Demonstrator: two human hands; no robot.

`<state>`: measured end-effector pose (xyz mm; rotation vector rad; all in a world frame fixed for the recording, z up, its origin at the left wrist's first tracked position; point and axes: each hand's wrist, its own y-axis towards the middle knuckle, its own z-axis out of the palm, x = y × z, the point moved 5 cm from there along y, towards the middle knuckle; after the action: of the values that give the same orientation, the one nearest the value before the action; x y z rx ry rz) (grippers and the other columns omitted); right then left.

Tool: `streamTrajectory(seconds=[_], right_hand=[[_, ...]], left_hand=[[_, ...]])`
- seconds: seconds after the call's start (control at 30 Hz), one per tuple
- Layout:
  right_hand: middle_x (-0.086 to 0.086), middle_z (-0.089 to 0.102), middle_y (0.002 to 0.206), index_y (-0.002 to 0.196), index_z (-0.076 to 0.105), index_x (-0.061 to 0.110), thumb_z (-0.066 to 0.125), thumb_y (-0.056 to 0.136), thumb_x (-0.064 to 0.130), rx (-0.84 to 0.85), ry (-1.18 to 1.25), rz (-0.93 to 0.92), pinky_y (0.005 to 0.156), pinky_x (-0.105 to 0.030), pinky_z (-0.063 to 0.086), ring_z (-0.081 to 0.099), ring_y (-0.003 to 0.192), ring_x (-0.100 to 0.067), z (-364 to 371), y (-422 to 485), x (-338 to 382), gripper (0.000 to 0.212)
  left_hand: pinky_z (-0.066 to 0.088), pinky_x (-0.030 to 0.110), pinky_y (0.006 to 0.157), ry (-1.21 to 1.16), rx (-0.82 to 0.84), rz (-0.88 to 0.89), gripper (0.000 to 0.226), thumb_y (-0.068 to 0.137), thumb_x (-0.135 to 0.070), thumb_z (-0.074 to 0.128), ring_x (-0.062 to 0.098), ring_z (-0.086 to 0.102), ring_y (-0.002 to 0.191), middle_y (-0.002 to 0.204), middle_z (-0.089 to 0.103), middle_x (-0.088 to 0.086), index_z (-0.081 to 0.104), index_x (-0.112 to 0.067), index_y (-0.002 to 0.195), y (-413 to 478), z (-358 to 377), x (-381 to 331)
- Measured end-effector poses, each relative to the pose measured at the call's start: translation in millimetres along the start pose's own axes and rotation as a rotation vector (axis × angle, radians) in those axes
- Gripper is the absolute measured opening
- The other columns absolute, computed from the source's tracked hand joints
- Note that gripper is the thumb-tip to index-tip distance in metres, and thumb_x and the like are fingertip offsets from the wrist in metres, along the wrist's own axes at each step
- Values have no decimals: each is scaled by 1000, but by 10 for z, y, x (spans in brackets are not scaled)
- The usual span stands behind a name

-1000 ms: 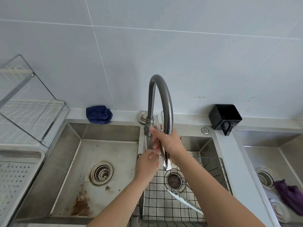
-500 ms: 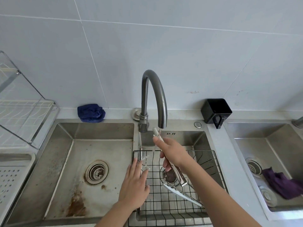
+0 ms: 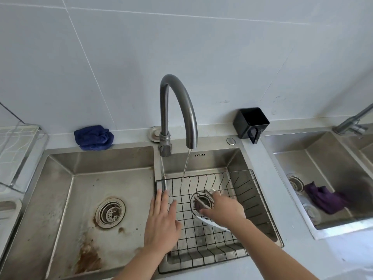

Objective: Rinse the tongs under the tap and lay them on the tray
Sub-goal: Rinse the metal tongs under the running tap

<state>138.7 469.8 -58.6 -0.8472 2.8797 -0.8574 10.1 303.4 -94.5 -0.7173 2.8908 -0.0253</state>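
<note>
Now my right hand [image 3: 224, 209] is down low in the wire basket [image 3: 260, 190]. Its fingers are bent around the tongs [image 3: 202, 200] and hold them. My hand hides most of the tongs. Only the bumpy metal tips poke out, right over the round drain [image 3: 196, 208] in the sink.

My left hand [image 3: 161, 223] is flat. Its fingers are straight and a little spread, and it holds nothing. It is over the left edge of the basket. I cannot tell if it touches the wire.

The tap [image 3: 177, 102] is on. A thin line of water [image 3: 185, 168] falls into the basket, just beside the tongs and not on them.

A long white thing [image 3: 212, 223] lies in the basket under my right wrist.

The white tray [image 3: 11, 205] peeks in at the far left, well apart from the tongs. A blue cloth [image 3: 93, 137] and a black cup [image 3: 251, 122] sit by the wall.
</note>
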Motion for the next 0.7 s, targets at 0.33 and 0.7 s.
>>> streamTrajectory(seconds=[0.33,0.7], right_hand=[[-3,58,131,132,47,26,61,82,73,-74,-138,-101,82,-40,52,60,117,-28,284,91,-13,71],[4,63,118,127,60,24,57,94,53,-266,38,-323,77,-33,49,58,114,-22,26,74,156,44]], left_hand=[[25,58,122,28,2,-45,69,80,-33,65,38,14,155,163,30,21,54,-11,144,14,5,-7],[22,57,123,67,-9,-77,71,80,-35,55,34,10,157,164,30,18,50,-12,147,8,21,4]])
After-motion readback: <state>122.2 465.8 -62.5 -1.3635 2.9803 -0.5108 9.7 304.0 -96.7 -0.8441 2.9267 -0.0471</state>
